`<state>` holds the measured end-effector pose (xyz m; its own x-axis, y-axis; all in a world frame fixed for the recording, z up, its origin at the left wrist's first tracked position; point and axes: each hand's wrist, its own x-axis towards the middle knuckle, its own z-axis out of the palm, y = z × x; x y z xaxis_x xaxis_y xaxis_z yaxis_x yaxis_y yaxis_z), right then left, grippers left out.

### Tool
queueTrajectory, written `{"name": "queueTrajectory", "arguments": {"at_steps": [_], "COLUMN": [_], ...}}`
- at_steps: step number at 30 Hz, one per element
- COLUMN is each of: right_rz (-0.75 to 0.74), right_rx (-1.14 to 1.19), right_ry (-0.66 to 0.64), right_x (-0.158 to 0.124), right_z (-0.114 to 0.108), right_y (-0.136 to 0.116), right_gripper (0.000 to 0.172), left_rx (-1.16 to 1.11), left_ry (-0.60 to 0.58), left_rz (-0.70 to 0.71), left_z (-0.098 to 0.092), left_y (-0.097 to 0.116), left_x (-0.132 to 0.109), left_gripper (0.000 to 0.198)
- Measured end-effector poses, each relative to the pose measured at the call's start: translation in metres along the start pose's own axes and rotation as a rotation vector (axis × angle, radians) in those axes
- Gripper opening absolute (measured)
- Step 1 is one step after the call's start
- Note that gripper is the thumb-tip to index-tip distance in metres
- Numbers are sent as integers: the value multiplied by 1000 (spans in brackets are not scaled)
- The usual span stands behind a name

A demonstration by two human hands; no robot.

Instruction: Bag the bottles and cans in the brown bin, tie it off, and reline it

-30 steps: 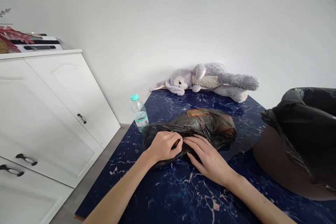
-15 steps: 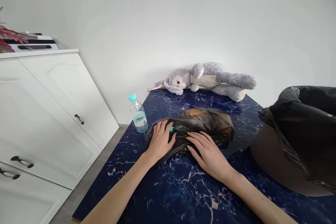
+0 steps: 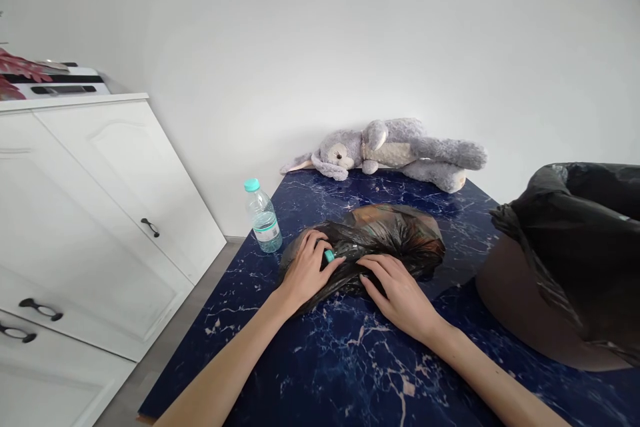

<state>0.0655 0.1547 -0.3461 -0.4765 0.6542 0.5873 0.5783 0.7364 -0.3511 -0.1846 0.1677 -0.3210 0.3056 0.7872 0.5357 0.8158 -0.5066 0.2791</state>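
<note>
A crumpled black plastic bag (image 3: 400, 233) lies on the table, with orange-brown contents showing through its thin film. At the left part of the bag, my left hand (image 3: 306, 271) curls its fingers and thumb on the film. Between that thumb and the fingers shows the teal cap (image 3: 329, 255) of a clear bottle, whose body is partly covered by the bag. My right hand (image 3: 397, 293) presses bent fingers on the near edge of the bag, right of the cap, its thumb lower down. The folds hide its fingertips in part.
Left of the bag stands a clear water bottle (image 3: 267, 227) with a teal cap. A grey plush rabbit (image 3: 395, 147) lies along the wall at the back of the blue marbled table (image 3: 345, 367). At right is a bin (image 3: 525, 307) lined with black plastic; white cabinets (image 3: 115, 213) stand left.
The fingers of my left hand have curled in around the teal cap, which shows more and sits slightly lower. My right hand's fingers have bent more, and the bag has shifted a little.
</note>
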Motion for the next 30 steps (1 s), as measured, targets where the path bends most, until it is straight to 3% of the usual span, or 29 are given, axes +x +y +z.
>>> {"name": "queueTrajectory", "arguments": {"at_steps": [6, 11, 21, 27, 30], "right_rz": [46, 36, -18, 52, 142], "right_rx": [-9, -29, -83, -66, -27], "right_ry": [65, 157, 153, 162, 237], "right_x": [1, 1, 4, 4, 5], "right_z": [-4, -10, -14, -15, -16], "right_y": [-4, -10, -13, -2, -2], "right_gripper": [24, 24, 62, 68, 60], "left_rx": [-115, -178, -249, -335, -382], "left_ry": [12, 62, 201, 88, -80], "left_rz": [-76, -58, 124, 227, 178], "left_z": [-9, -15, -21, -18, -16], "left_y": [12, 19, 33, 34, 31], "left_x": [0, -2, 0, 0, -3], "left_gripper": [21, 27, 25, 31, 64]}}
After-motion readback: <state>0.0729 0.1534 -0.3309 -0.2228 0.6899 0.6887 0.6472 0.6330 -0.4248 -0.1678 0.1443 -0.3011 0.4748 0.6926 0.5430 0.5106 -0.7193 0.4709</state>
